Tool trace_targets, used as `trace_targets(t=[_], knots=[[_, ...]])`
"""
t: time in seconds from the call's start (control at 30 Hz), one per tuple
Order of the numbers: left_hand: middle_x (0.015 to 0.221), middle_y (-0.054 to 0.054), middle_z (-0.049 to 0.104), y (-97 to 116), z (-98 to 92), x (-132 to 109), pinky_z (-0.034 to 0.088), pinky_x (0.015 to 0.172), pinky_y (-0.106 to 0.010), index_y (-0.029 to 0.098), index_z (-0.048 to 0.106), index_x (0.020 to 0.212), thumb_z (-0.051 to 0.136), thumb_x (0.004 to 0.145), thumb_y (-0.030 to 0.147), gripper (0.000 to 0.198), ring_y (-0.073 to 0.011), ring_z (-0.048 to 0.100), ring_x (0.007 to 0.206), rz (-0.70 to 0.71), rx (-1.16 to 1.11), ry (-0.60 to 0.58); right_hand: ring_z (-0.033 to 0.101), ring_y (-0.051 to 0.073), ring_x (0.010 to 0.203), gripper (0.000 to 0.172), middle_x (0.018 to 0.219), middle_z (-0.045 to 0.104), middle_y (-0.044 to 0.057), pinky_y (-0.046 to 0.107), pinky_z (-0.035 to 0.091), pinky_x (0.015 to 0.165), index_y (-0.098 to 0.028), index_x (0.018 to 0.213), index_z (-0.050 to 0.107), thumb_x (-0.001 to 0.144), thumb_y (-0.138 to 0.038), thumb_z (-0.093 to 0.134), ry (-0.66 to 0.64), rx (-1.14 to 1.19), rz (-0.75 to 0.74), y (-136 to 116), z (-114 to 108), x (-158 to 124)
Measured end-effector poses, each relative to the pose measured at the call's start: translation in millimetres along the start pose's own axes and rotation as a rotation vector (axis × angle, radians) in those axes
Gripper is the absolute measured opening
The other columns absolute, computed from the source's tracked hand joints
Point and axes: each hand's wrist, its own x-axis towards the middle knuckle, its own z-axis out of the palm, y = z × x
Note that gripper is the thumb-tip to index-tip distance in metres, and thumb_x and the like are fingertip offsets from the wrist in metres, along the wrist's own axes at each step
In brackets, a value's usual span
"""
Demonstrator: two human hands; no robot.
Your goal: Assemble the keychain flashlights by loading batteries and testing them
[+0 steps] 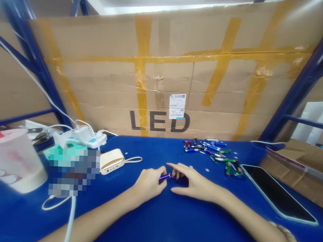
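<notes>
- Background: big brown cardboard sheet standing across the frame, creased, crossed by yellowish glossy tape; blue metal posts at both sides.
- Blue smooth desk fills the lower frame.
- Left side, crowded: pale tapering cup with penguin print; white power strip, plugs and cables; blurred-out patch beside it; cream, round-cornered power bank with loop strap, left of centre.
- Right side: black-screened phone, pale rim, lying flat; open cardboard box behind it.
- Writing: "LED", large black capitals, centre; white printed label overlaps the D, its small print unreadable.
- Right of centre, beyond the hands: loose pile of shiny small cylinders, blue, green, red, black.
- Left hand, lower centre: pinching a shiny purple cylinder.
- Right hand: thumb and forefinger apart, other fingers curled beside the cylinder's far end; contact unclear.
</notes>
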Motion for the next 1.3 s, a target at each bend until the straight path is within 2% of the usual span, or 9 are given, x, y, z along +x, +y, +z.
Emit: trace_targets(t=[0.13,0.37,0.53,0.67,0.73,0.83,1.0,1.17,1.3], knots=[[0.059,0.004,0.054,0.0,-1.2,-1.6,0.026,0.049,-0.022,0.023,0.045,0.089,0.047,0.072,0.021,0.017,-0.0171,0.055,0.055,0.024,-0.060,-0.011,0.055,0.016,0.082,0.055,0.096,0.059,0.005,0.030,0.047,0.074,-0.025,0.134,0.037,0.084,-0.043,0.052,0.016,0.047,0.014,-1.7,10.1,4.2],[0.075,0.002,0.052,-1.9,0.6,-1.2,0.038,0.059,-0.026,0.024,0.034,0.093,0.050,0.073,0.025,0.025,-0.0177,0.054,0.068,0.004,-0.214,0.048,0.058,0.014,0.075,0.030,0.084,0.061,0.003,0.024,0.044,0.065,-0.026,0.107,0.064,0.091,-0.037,0.042,-0.013,-0.130,-0.007,-4.0,6.7,11.5],[0.093,-0.005,0.049,-7.3,-0.8,0.4,0.041,0.076,-0.036,0.022,0.038,0.093,0.048,0.076,0.026,0.021,-0.0222,0.049,0.090,0.048,-0.070,0.178,0.057,0.022,0.090,0.027,0.095,0.062,0.008,0.031,0.045,0.072,-0.020,0.103,0.065,0.088,-0.030,0.046,0.123,-0.526,0.249,30.8,-23.2,7.0],[0.090,-0.003,0.048,-10.9,1.0,2.9,0.042,0.077,-0.035,0.022,0.040,0.089,0.043,0.078,0.021,0.012,-0.0200,0.049,0.087,0.074,-0.039,0.162,0.053,0.027,0.097,0.024,0.099,0.060,0.011,0.039,0.042,0.080,-0.018,0.096,0.067,0.085,-0.026,0.048,0.276,-0.796,0.514,71.0,-47.2,-6.2],[0.089,-0.002,0.049,-10.8,2.3,3.2,0.042,0.076,-0.035,0.023,0.040,0.087,0.042,0.078,0.020,0.010,-0.0193,0.049,0.086,0.085,-0.034,0.149,0.051,0.028,0.100,0.029,0.106,0.057,0.012,0.041,0.041,0.081,-0.018,0.108,0.061,0.082,-0.024,0.049,0.378,-0.852,0.588,86.1,-51.0,-11.3],[0.089,-0.002,0.049,-9.7,2.4,3.1,0.043,0.076,-0.034,0.023,0.042,0.086,0.042,0.078,0.019,0.008,-0.0187,0.048,0.086,0.124,-0.035,0.147,0.045,0.030,0.111,0.047,0.122,0.050,0.014,0.045,0.038,0.088,-0.020,0.128,0.045,0.084,-0.034,0.046,0.455,-0.830,0.535,97.0,-46.0,-9.3],[0.089,-0.002,0.049,-8.2,-1.3,3.2,0.043,0.075,-0.033,0.023,0.043,0.086,0.041,0.080,0.018,0.008,-0.0178,0.048,0.085,0.192,-0.066,0.115,0.026,0.029,0.131,0.052,0.142,0.032,0.011,0.048,0.024,0.102,-0.024,0.135,0.036,0.088,-0.046,0.038,0.272,-0.688,0.363,91.0,-31.0,23.5],[0.090,-0.002,0.049,-7.3,-2.9,3.5,0.042,0.079,-0.035,0.022,0.041,0.086,0.039,0.080,0.016,0.009,-0.0174,0.047,0.085,0.201,-0.069,0.081,0.038,0.024,0.125,0.037,0.132,0.047,0.011,0.046,0.030,0.100,-0.022,0.121,0.054,0.092,-0.034,0.035,0.190,-0.652,0.371,87.8,-25.5,59.2],[0.089,-0.001,0.050,-8.4,-1.1,3.4,0.042,0.081,-0.035,0.022,0.041,0.085,0.040,0.079,0.015,0.009,-0.0170,0.048,0.084,0.225,-0.052,0.102,0.046,0.022,0.119,0.034,0.127,0.052,0.011,0.040,0.035,0.097,-0.018,0.112,0.061,0.091,-0.019,0.034,0.218,-0.661,0.378,95.2,-30.9,60.3]])
